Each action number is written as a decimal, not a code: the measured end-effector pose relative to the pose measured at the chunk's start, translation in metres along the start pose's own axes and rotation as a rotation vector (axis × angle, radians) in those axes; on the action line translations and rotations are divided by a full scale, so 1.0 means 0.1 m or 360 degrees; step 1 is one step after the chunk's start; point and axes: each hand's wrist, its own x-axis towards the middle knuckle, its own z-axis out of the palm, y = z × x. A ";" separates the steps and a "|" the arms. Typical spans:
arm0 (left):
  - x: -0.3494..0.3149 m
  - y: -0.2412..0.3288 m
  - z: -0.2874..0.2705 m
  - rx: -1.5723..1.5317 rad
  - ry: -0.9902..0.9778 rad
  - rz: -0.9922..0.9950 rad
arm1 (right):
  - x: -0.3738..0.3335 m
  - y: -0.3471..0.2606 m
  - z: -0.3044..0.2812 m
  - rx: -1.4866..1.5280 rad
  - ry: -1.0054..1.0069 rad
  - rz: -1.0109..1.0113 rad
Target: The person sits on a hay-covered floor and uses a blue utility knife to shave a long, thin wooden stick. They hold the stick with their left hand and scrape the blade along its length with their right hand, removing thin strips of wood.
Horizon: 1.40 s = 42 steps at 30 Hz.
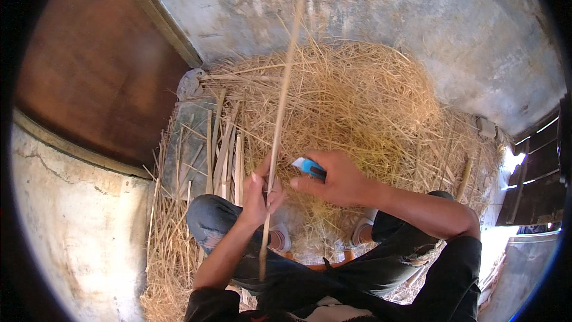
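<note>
My left hand (260, 198) is closed around a long thin strip (282, 102) that looks like split bamboo. The strip stands almost vertical in the view, its lower end over my lap and its upper end running past the top edge. To the right of it, my right hand (333, 177) grips a utility knife (310, 168) with a blue body. The knife's pale tip points left toward the strip, with a small gap between them. Both hands are above the space between my knees.
A heap of straw-like shavings (357, 95) covers the floor against the grey wall (381, 6). Several flat split strips (225, 155) lie left of my hands. A brown door panel (101, 59) stands at the upper left, and dark slats (533, 173) are at the far right.
</note>
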 end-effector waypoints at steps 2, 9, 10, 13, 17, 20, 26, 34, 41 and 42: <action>0.04 0.00 0.06 0.0082 0.0172 0.0112 | -0.05 -0.04 0.10 0.0123 -0.0134 0.0121; 0.08 -0.02 0.24 0.0169 0.0475 0.0514 | -0.29 0.02 0.62 0.0151 -0.0427 0.0034; 0.07 -0.03 0.24 0.0206 0.0492 0.0538 | -0.30 0.04 0.65 0.0185 -0.0394 -0.0003; 0.09 -0.05 0.22 0.0413 0.0573 0.0652 | -0.31 0.06 0.63 0.0276 -0.0187 -0.0043; 0.08 0.06 -0.11 0.0963 0.0687 0.0649 | -0.22 0.11 0.26 -0.0175 -0.0217 0.0036; -0.17 0.32 -0.44 0.1654 0.0738 0.0860 | -0.14 0.15 -0.08 -0.0456 -0.0214 -0.0157; -0.15 0.99 -0.07 0.2860 0.0075 0.0866 | -0.17 0.25 -0.53 -0.0794 -0.0489 -0.0222; -0.46 0.70 -0.32 0.2374 -0.0408 -0.0304 | -0.04 0.17 -0.72 -0.1196 0.0346 -0.0616; -0.23 0.49 -0.21 0.0457 -0.0146 -0.0835 | -0.03 -0.13 -0.85 -0.0608 0.0747 -0.0285; -0.13 0.37 -0.21 0.0313 -0.0146 -0.0786 | -0.05 0.01 -0.79 -0.0603 0.0688 -0.0300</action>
